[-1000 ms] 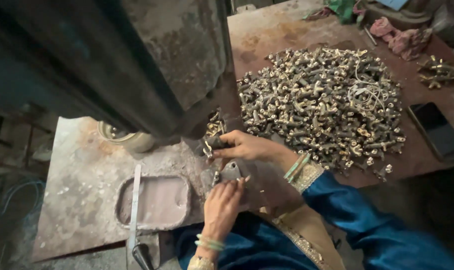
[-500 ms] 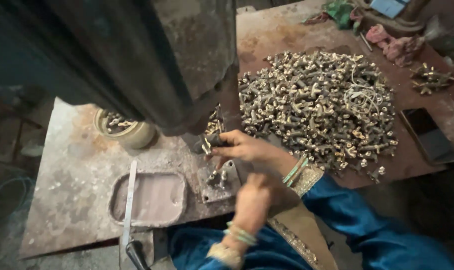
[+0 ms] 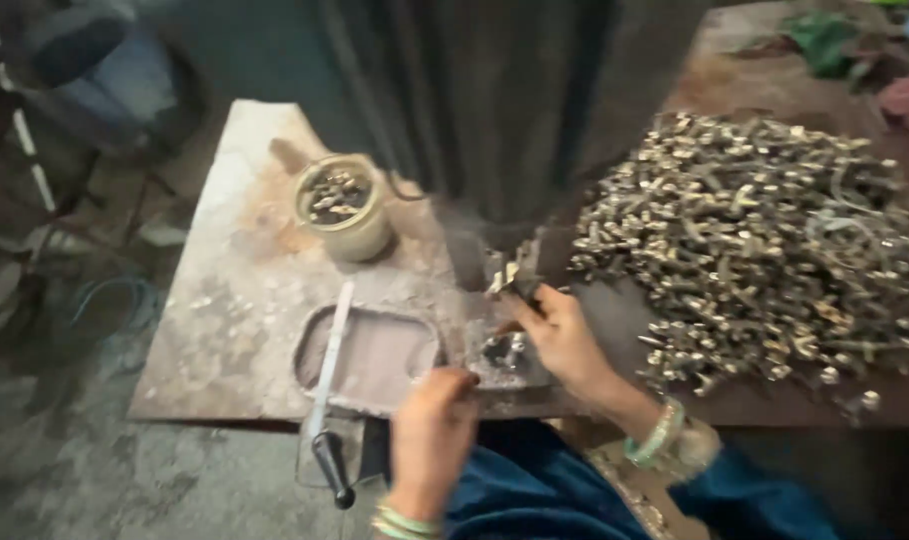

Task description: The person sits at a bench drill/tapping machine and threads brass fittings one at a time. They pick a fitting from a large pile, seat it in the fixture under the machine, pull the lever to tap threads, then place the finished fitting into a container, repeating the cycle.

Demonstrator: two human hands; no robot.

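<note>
Fingers of the right hand point(image 3: 564, 335) pinch, seemingly, a small metal fitting point(image 3: 507, 280) (blurred).

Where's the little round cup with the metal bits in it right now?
In the head view, the round cup stands on the worn metal plate, up and to the left of the hands, beyond the oval cutout and beside the dark machine column.

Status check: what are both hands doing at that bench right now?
Right hand pinching small metal piece under press. Left hand at metal plate edge, grip unclear. Heap of metal parts alongside, nothing blocking.
</note>
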